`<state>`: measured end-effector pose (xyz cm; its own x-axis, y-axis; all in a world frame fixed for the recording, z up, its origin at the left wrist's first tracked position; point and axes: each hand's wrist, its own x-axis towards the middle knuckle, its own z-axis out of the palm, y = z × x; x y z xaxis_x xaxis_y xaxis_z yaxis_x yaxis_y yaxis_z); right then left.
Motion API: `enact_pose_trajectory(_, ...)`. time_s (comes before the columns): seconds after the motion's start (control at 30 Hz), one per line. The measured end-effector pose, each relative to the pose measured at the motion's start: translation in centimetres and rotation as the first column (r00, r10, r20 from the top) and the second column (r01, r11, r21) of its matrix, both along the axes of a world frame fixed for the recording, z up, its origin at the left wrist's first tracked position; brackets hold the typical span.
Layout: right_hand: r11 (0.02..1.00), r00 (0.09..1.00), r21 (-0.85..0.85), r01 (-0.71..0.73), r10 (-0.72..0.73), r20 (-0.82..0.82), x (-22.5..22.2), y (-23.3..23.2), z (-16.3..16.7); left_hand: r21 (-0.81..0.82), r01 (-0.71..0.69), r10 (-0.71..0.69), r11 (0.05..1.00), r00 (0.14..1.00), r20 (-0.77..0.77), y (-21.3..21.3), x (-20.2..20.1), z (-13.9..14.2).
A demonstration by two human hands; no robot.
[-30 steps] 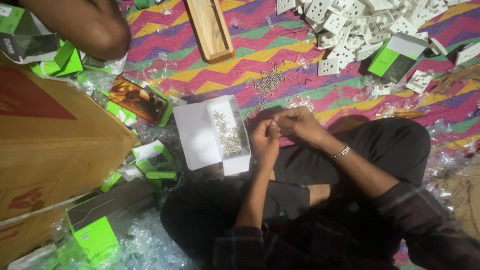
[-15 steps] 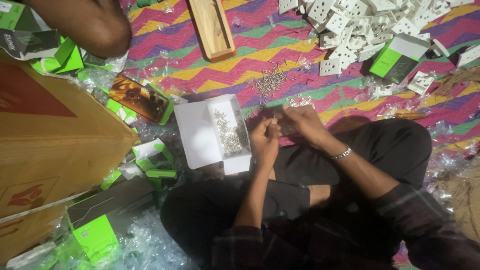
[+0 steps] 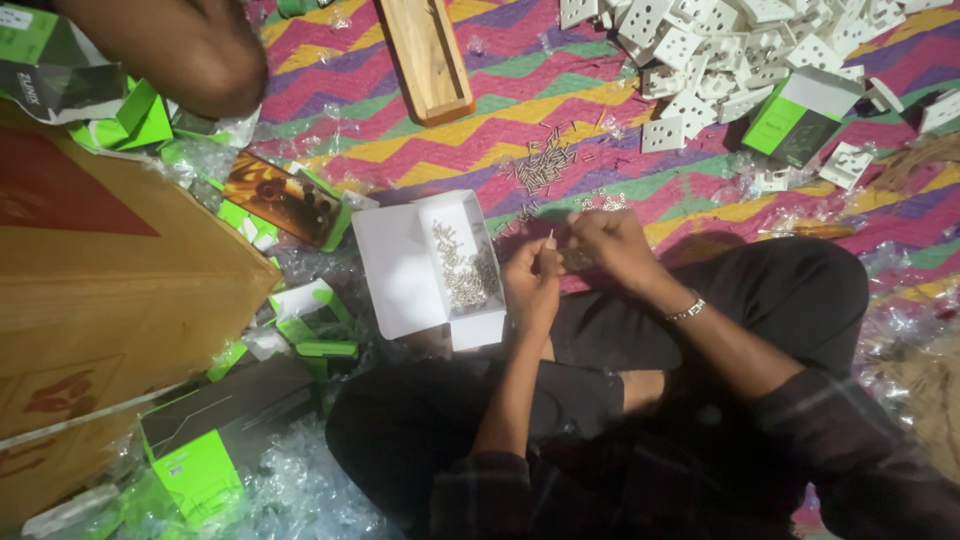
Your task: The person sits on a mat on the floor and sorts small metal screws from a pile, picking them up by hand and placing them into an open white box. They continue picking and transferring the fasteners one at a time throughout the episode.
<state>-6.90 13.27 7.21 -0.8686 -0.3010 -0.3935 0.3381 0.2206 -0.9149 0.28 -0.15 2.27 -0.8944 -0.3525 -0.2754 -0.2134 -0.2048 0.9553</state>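
I sit cross-legged on a zigzag-patterned mat. My left hand [image 3: 532, 285] pinches a thin metal pin upright, its tip just above my fingers. My right hand [image 3: 612, 242], with a bracelet on the wrist, is closed on a small part right beside it; the two hands nearly touch. To the left of my hands lies an open white box [image 3: 400, 270] with several small metal pins [image 3: 462, 268] in its tray. More loose pins [image 3: 545, 165] are scattered on the mat beyond my hands.
A heap of white socket plates [image 3: 740, 45] lies at the far right, with a green-and-white carton [image 3: 800, 115] beside it. A wooden tray [image 3: 430, 55] sits at the top. A large cardboard box [image 3: 100, 300] fills the left, with green cartons and plastic wrappers around. Another person's knee [image 3: 190, 45] is at top left.
My hands have stayed together in front of my lap, with only small finger motion. The pin now stands up from my left fingers.
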Motion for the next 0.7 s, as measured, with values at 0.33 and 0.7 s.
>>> enact_pose_trajectory(0.33,0.99,0.989,-0.133,0.038,-0.018,0.149,-0.2,-0.2,-0.1,0.035,0.007,-0.008,0.999,1.0,0.016,-0.3,-0.1,-0.1)
enact_pose_trajectory(0.7,0.984,0.988,-0.172,-0.054,0.077,0.131,-0.4,0.0,0.0,-0.02,0.033,-0.034,0.999,0.998,-0.054,0.0,-0.1,0.4)
